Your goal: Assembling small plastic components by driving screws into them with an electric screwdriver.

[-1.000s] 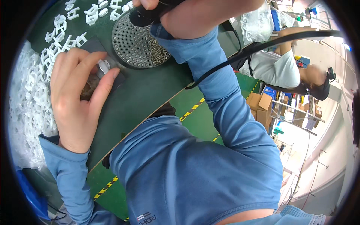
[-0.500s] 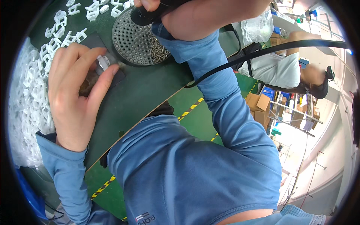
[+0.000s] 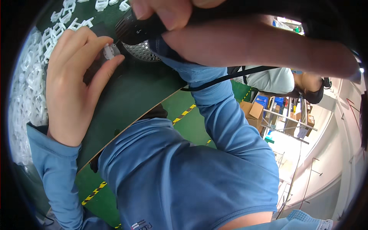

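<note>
My left hand [image 3: 73,73] pinches a small white plastic part [image 3: 111,51] between thumb and fingertips, over the green tabletop. Wrapped in my right hand [image 3: 230,44] is a dark power screwdriver [image 3: 134,28], held across the top of the view. Its front end is beside the white part; I cannot tell whether the tip touches it. Behind the screwdriver and sleeve, a round metal plate full of holes [image 3: 143,51] is mostly hidden.
White plastic frames [image 3: 69,25] lie loose at the far left, with more in a clear bag [image 3: 28,99]. A black cable [image 3: 230,76] crosses my right sleeve. The table edge [image 3: 130,124] runs diagonally. A co-worker [image 3: 283,80] and shelves [image 3: 285,115] are at right.
My right hand has brought the screwdriver left and closer to the white part, covering most of the round plate. The left hand still holds the part. The whole view has shifted slightly.
</note>
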The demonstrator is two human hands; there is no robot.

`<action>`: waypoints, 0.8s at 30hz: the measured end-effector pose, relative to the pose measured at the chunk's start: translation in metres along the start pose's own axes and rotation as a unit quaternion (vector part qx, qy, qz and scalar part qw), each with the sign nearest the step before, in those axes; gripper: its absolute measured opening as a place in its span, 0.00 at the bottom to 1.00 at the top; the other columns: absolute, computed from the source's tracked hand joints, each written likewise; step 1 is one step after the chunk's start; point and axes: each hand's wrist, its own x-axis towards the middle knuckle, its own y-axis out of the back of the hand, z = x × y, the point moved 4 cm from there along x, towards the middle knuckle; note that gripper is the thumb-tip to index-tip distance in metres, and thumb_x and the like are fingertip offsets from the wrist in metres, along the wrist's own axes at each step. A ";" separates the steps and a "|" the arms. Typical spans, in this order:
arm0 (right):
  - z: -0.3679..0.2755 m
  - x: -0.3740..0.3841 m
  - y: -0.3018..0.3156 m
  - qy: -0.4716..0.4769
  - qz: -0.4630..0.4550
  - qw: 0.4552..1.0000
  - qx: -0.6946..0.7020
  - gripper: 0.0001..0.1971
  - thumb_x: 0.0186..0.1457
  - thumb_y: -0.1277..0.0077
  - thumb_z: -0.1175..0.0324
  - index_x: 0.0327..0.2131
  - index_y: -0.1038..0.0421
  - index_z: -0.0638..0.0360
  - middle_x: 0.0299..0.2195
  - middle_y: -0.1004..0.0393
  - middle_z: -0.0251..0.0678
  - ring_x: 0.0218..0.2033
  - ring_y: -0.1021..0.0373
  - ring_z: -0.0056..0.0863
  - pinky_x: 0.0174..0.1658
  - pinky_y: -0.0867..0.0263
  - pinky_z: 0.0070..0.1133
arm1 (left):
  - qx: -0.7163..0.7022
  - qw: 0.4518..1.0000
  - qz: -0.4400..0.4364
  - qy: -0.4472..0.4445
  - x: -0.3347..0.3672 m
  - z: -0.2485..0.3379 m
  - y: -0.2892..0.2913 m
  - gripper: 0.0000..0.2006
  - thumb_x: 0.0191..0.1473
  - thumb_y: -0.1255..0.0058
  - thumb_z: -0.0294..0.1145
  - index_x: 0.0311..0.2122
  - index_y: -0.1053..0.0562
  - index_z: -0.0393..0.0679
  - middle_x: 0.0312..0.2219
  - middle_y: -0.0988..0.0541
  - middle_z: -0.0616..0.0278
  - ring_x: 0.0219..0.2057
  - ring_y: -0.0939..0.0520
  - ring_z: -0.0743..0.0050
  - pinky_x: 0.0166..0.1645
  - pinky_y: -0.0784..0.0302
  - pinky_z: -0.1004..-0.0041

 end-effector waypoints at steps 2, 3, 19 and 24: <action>0.007 -0.001 -0.002 0.001 -0.006 1.000 0.005 0.38 0.60 0.55 0.33 0.54 0.39 0.62 0.25 0.28 0.43 0.20 0.32 0.29 0.26 0.32 0.23 | 0.015 1.000 -0.006 0.000 -0.004 -0.001 0.000 0.13 0.46 0.36 0.19 0.37 0.27 0.32 0.32 0.28 0.56 0.32 0.27 0.60 0.38 0.31 0.68; 0.003 0.000 -0.004 0.014 -0.011 1.000 0.001 0.38 0.60 0.55 0.33 0.54 0.39 0.62 0.25 0.28 0.43 0.20 0.32 0.29 0.26 0.32 0.23 | 0.013 1.000 -0.010 0.000 -0.004 -0.001 0.000 0.13 0.46 0.35 0.19 0.37 0.27 0.32 0.32 0.28 0.55 0.33 0.27 0.59 0.38 0.31 0.67; -0.031 0.011 -0.019 0.177 -0.084 0.980 0.020 0.42 0.57 0.57 0.29 0.55 0.40 0.62 0.26 0.29 0.41 0.21 0.32 0.29 0.27 0.31 0.24 | 0.016 1.000 0.000 -0.016 -0.005 -0.003 0.000 0.14 0.46 0.35 0.19 0.38 0.27 0.31 0.35 0.25 0.54 0.34 0.26 0.58 0.39 0.29 0.66; -0.023 0.018 -0.020 0.153 -0.092 0.983 0.035 0.43 0.57 0.57 0.27 0.56 0.40 0.61 0.26 0.29 0.40 0.21 0.31 0.29 0.28 0.31 0.24 | 0.035 0.999 -0.006 -0.005 -0.002 -0.002 -0.001 0.12 0.47 0.37 0.20 0.37 0.27 0.31 0.35 0.25 0.54 0.35 0.26 0.57 0.41 0.30 0.64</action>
